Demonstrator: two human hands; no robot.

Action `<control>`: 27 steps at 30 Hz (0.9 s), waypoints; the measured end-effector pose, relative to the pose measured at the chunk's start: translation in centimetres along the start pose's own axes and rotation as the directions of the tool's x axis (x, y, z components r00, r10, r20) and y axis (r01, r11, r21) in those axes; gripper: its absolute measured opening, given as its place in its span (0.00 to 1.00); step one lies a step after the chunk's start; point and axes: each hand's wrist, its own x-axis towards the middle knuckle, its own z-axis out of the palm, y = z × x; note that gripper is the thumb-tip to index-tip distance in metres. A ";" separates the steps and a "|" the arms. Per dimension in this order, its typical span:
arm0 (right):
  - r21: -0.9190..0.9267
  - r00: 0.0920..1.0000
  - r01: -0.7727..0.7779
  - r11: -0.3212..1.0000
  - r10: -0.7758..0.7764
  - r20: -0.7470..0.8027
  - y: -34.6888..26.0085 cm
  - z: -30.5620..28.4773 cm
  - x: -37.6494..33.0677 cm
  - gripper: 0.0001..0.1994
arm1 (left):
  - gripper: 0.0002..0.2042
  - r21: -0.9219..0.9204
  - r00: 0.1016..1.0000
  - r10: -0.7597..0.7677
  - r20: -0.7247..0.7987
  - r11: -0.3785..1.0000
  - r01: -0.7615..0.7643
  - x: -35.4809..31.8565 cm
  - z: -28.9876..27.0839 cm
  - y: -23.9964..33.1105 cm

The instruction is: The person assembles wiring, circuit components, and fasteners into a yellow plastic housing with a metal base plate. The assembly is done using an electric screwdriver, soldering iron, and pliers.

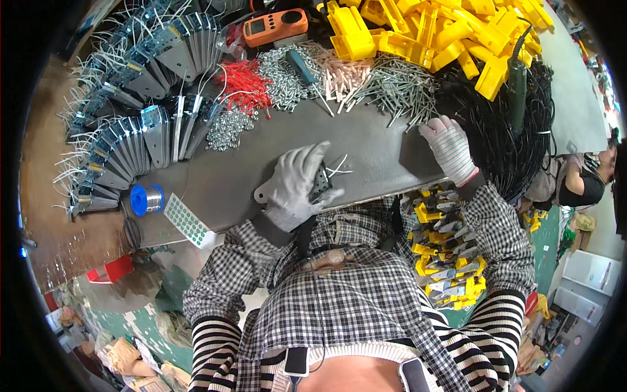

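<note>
My left hand, in a grey knit glove, grips a small dark perforated metal part with white wires sticking out to the right, just above a flat grey metal plate on the grey bench. My right hand, also gloved, reaches forward with fingers spread and fingertips at the edge of a heap of metal pins. It holds nothing that I can see.
Rows of finished metal brackets with wires fan along the left. A blue solder spool, red wire pieces, screws, an orange meter, yellow plastic parts, black cables and a box of assembled yellow pieces surround me.
</note>
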 end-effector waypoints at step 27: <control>0.811 0.864 -0.156 0.564 0.475 -0.165 2.0 2.0 11.1 0.06 | 0.26 0.619 0.788 -0.212 0.578 0.743 -0.254 27.3 -3.3 2.7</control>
